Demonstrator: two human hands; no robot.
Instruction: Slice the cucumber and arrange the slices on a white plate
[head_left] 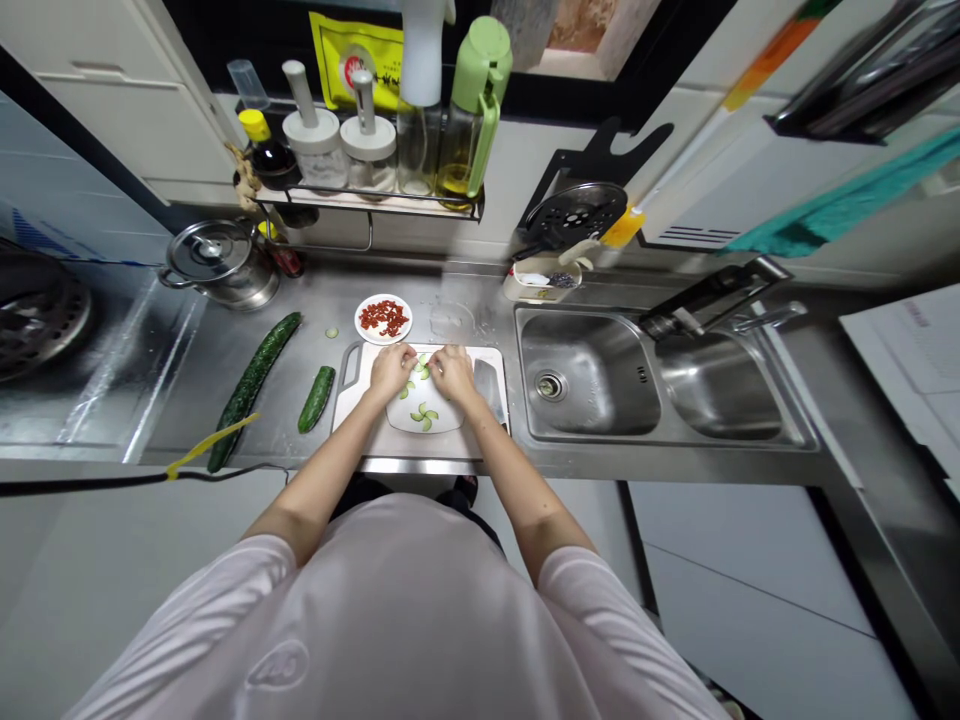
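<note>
A white square plate (pixel 401 421) rests on a cutting board (pixel 351 425). On the plate, thin green-edged cucumber slices (pixel 424 416) form a pinwheel near the front, with several more towards the back. My left hand (pixel 393 372) is over the plate's back left, its fingers pinched together; what they hold, if anything, is too small to make out. Opposite it, my right hand (pixel 452 374) pinches a cucumber slice (pixel 425 368) at the back of the plate. A knife with a broad blade (pixel 487 384) lies along the board's right side.
Behind the board stands a small plate of red pieces (pixel 383 319). A whole cucumber (pixel 259 385) and a cut cucumber piece (pixel 316 399) lie left. A lidded pot (pixel 221 265) is farther back. The double sink (pixel 592 375) is right, beneath a bottle shelf (pixel 375 200) and wall-hung tools.
</note>
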